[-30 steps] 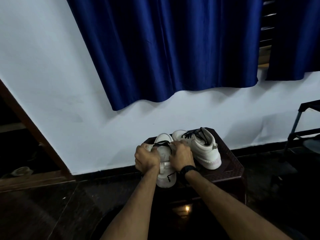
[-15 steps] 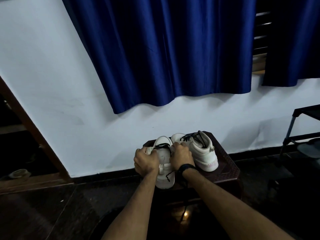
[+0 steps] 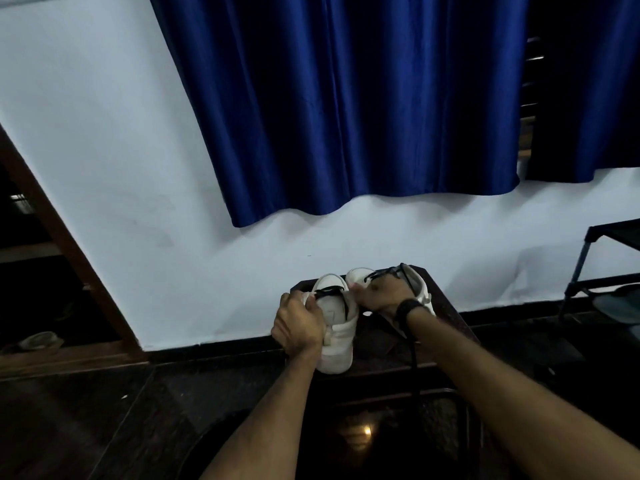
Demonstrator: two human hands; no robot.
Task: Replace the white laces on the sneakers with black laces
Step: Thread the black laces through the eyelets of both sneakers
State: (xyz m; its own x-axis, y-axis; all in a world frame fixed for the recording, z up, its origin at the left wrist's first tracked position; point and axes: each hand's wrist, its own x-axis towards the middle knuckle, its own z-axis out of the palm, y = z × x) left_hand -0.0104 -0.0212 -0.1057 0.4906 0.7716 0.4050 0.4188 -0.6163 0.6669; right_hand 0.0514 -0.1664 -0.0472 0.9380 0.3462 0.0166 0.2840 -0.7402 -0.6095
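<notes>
Two white sneakers stand on a small dark stool [image 3: 446,306] against the wall. The near sneaker [image 3: 337,336] has a black lace [image 3: 332,292] threaded across its front. My left hand [image 3: 299,327] grips this sneaker's left side, fingers curled near the lace. My right hand [image 3: 384,296], with a black wristband, pinches one end of the black lace to the right of the shoe; the loose end [image 3: 412,344] hangs down past my wrist. The far sneaker [image 3: 420,284] sits behind my right hand and carries black laces too.
A blue curtain [image 3: 346,98] hangs on the white wall above the stool. A dark metal rack [image 3: 588,265] stands at the right. A wooden door frame [image 3: 69,251] runs down the left. The floor is dark and glossy.
My right hand has moved right and away from the near sneaker, drawing the black lace out. The lace end now hangs long by my wrist. My left hand stays on the shoe.
</notes>
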